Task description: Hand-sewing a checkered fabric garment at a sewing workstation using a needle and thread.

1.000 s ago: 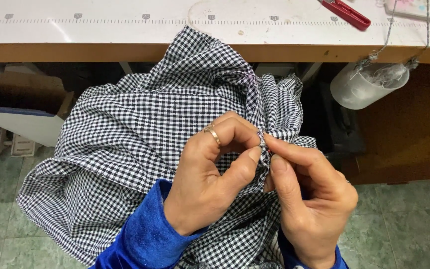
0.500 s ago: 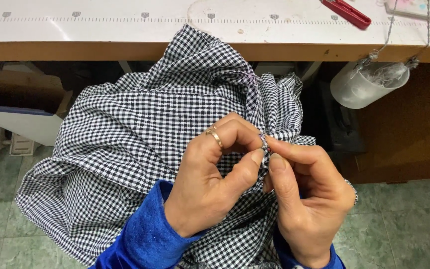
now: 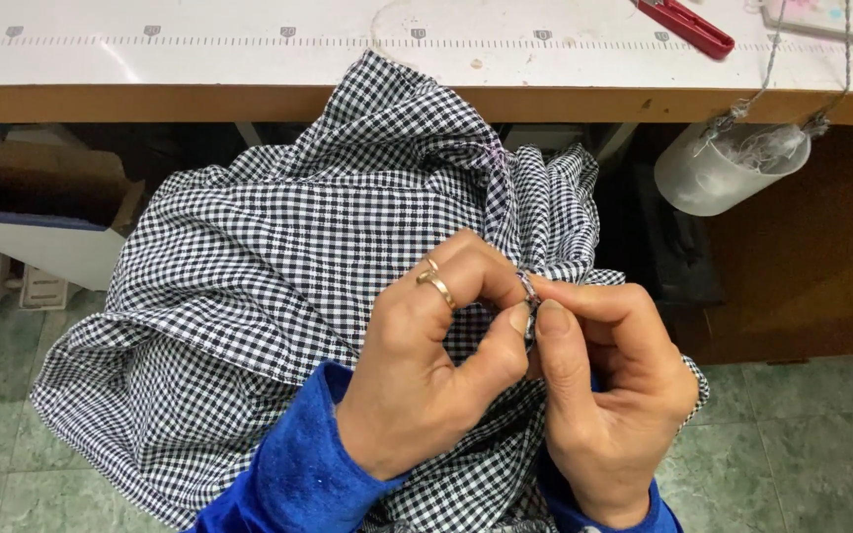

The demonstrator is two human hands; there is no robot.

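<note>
Below white table edge (image 3: 249,59), both hands, left (image 3: 436,375) & right (image 3: 609,395), pinch bunched b/w checked fabric (image 3: 278,247) fold.

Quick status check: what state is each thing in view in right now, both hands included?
left hand: shut, pinching a fold of the checked cloth
right hand: shut, pinching the same fold, fingertips meeting the left's
checked cloth: bunched and creased, draped from the table edge
ring: on a left finger
hanging cup: hung on wires under the table, thread scraps inside
red tool: lying on the table
</note>
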